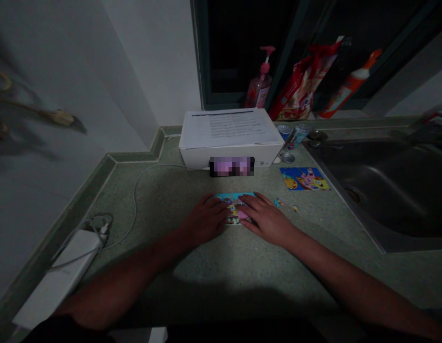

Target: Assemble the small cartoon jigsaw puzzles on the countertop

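My left hand [206, 219] and my right hand [263, 219] lie flat on a small, brightly coloured jigsaw puzzle [235, 205] with a blue top edge. Together they cover much of it, and their fingertips nearly meet over its middle. The puzzle sits on a speckled green stone countertop [221, 271]. To the right of my right hand lie a few loose puzzle pieces [278, 202], and beyond them is a cartoon picture card [304, 178]. Neither hand appears to grip anything.
A white box [228, 159] with a printed sheet on top stands ahead. Behind it are a pink pump bottle [260, 83], a red bag [303, 83] and drink cans [294, 136]. A steel sink [378, 190] lies right; a white power adapter [59, 271] and cable lie left.
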A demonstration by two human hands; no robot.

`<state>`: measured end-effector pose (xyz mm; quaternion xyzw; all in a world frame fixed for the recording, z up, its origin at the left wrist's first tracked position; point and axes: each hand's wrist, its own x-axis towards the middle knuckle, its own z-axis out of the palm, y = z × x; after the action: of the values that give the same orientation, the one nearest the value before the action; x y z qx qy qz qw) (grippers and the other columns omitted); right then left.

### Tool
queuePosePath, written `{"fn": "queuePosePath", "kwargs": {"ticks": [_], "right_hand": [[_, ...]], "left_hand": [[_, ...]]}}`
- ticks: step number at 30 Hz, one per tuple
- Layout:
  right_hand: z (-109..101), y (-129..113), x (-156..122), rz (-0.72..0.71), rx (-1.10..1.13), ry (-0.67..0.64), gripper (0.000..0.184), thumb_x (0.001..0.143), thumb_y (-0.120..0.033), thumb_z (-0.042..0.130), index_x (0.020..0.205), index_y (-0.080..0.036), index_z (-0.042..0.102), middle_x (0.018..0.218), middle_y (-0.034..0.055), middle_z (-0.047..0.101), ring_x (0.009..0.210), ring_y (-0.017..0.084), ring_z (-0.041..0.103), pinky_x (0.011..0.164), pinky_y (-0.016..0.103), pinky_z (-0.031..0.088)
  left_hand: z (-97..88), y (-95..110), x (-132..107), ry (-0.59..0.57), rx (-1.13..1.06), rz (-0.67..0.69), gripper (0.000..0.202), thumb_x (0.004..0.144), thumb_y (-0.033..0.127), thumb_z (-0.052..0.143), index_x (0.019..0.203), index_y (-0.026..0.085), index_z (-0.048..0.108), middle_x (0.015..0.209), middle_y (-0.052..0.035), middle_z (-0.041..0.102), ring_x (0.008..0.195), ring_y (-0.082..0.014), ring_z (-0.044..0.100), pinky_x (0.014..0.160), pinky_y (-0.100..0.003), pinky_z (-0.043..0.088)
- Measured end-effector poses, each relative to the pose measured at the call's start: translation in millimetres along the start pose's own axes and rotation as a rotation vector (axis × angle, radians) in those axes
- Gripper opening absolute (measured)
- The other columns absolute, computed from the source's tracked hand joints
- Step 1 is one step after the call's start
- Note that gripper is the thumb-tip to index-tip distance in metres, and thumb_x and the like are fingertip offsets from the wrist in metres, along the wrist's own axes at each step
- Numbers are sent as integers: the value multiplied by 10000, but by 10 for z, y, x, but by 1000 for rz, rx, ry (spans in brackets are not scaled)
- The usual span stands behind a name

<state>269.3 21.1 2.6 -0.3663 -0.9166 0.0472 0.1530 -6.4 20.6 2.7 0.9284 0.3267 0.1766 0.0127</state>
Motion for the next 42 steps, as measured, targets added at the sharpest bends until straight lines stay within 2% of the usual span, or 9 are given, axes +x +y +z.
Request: {"fn": "queuePosePath", "kwargs": {"ticks": [3,9,13,19,27,32,37,42], "right_hand": [[-7,-4,2,3,10,-6,370,1074,-322,628,1425,-223,689,1483,168,691,1398,338,641,1250,616,457],[-56,63,4,70,32,60,380,1091,-334,587,1447,-242,682,1474,162,698,1363,338,660,1197,621,512],[-95,175,-8,148,5,110,346,1094,-281,533,1380,-225,719,1389,146,749,1260,335,707,1137,612,553],[-106,241,-19,145,-5,96,325,1080,-251,526,1300,-153,745,1285,170,784,1190,341,723,1103,579,568],[-92,238,-13,161,9,140,344,1068,-231,506,1285,-198,771,1262,150,790,1169,334,735,1072,588,584],[-98,239,-13,183,6,128,366,1068,-222,492,1313,-161,757,1274,164,789,1188,340,731,1087,581,582],[-102,241,-16,194,17,122,381,1063,-220,485,1324,-175,758,1263,162,793,1185,333,733,1093,578,581],[-116,244,-19,193,4,121,371,1060,-215,482,1312,-175,753,1262,159,793,1185,331,733,1085,565,586]], "left_hand": [[5,-13,-4,53,-54,-48,236,1055,236,589,1253,219,716,1299,-60,786,1207,-269,695,1216,-521,471],[-10,-111,-7,147,-106,-399,289,1006,167,563,1249,189,718,1213,-118,783,1152,-292,713,1065,-506,587],[-25,-135,-5,151,-134,-495,330,973,128,558,1253,206,714,1218,-99,777,1150,-278,719,1050,-477,607],[-31,-121,3,101,-140,-484,320,978,111,557,1250,176,712,1222,-108,781,1170,-277,709,1100,-473,579],[17,-152,1,120,-163,-466,338,962,98,548,1240,191,715,1225,-101,774,1171,-276,713,1092,-482,585],[1,-152,11,115,-196,-453,353,951,91,529,1243,165,712,1221,-119,775,1171,-275,718,1092,-475,587],[27,-166,-2,133,-199,-447,384,944,94,535,1270,199,707,1257,-103,771,1198,-276,718,1104,-490,585],[35,-180,3,134,-205,-429,372,954,102,528,1273,182,703,1275,-119,772,1201,-274,722,1111,-491,588]]}}
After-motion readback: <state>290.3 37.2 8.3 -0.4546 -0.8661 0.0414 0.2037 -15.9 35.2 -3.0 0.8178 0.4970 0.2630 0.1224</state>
